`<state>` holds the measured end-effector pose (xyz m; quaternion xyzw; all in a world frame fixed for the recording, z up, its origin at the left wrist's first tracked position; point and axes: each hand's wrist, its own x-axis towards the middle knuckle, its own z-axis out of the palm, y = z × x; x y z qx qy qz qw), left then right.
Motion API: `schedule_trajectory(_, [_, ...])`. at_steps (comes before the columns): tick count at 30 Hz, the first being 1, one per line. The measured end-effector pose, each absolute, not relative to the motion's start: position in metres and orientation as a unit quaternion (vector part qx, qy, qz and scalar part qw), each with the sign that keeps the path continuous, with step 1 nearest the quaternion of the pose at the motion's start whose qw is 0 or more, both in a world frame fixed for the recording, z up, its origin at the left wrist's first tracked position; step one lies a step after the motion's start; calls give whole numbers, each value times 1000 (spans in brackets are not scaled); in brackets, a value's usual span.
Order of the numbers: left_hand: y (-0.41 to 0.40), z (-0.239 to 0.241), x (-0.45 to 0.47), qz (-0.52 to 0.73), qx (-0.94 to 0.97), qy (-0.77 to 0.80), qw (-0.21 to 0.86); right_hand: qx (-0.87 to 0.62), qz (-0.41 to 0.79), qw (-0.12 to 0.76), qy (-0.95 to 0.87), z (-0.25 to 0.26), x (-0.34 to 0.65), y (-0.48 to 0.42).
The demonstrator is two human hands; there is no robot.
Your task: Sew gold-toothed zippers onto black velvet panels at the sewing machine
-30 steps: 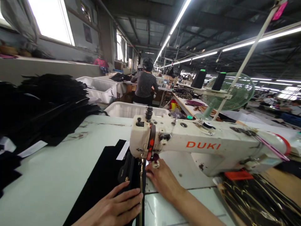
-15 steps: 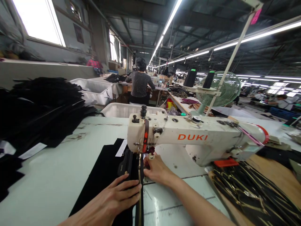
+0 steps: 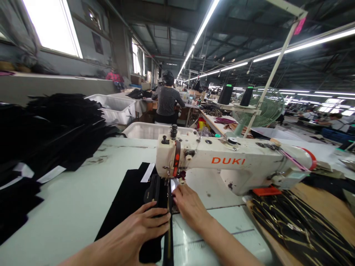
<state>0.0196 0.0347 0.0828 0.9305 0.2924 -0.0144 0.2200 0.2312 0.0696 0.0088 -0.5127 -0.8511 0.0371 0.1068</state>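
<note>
Pale tabletop (image 3: 72,199) bears black fabric (image 3: 124,195) under the spread left hand (image 3: 142,225), right hand (image 3: 189,203) beside the gold zipper (image 3: 169,242), its grip unclear, the zipper leading to the sewing machine (image 3: 205,155) and probably wanting straight, even guiding.

The cloth (image 3: 122,207) is black, and the zipper (image 3: 169,240) on it is gold and black. The sewing machine (image 3: 198,151) is creamy white, with orange letters (image 3: 228,161) and a red ring (image 3: 312,157). The table (image 3: 69,207) is pale green. The 2 thread cones (image 3: 225,96) are black with bright green tops (image 3: 229,85). The fan (image 3: 273,107) is soft green. The person (image 3: 168,99) ahead has a dark grey sweater (image 3: 166,105) with tiny pale dots.
</note>
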Motion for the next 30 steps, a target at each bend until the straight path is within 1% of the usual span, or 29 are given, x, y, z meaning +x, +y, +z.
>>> schedule_trajectory(3, [34, 82, 22, -8, 931, 294, 215, -538, 78, 123, -831, 9, 237, 75])
schedule_trajectory(7, [34, 81, 22, -12, 933, 288, 217, -570, 117, 121, -804, 12, 236, 83])
schedule_trajectory(10, [35, 79, 21, -5, 935, 282, 214, -595, 114, 121, -786, 18, 227, 79])
schedule_trajectory(14, [39, 68, 16, 40, 942, 264, 205, -603, 106, 136, -779, 27, 218, 68])
schedule_trajectory(19, [42, 58, 11, 59, 949, 244, 192, -616, 121, 164, -761, 23, 221, 71])
schedule_trajectory(26, [38, 69, 17, 78, 947, 247, 192, -638, 105, 187, -740, 16, 220, 73])
schedule_trajectory(30, [39, 76, 19, 59, 949, 242, 191, -637, 82, 185, -744, 11, 219, 77])
